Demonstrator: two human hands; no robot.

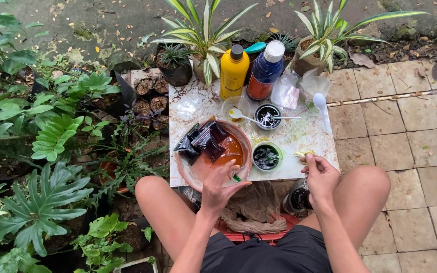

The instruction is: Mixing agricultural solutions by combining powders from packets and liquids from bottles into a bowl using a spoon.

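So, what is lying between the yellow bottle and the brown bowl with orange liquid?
In the head view, a small clear cup with a spoon in it sits between the yellow bottle and the brown bowl.

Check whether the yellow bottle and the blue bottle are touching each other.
Apart. The head view shows a clear gap of tabletop and foliage between the yellow bottle and the leaning blue bottle.

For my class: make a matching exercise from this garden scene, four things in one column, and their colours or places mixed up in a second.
1. left bottle
2. right bottle
3. clay bowl
4. plastic spoon

a. white, lying at the board's right edge
b. yellow with a black cap
c. holds brown liquid and black packets
d. dark blue with a white cap

Pairs: 1-b, 2-d, 3-c, 4-a
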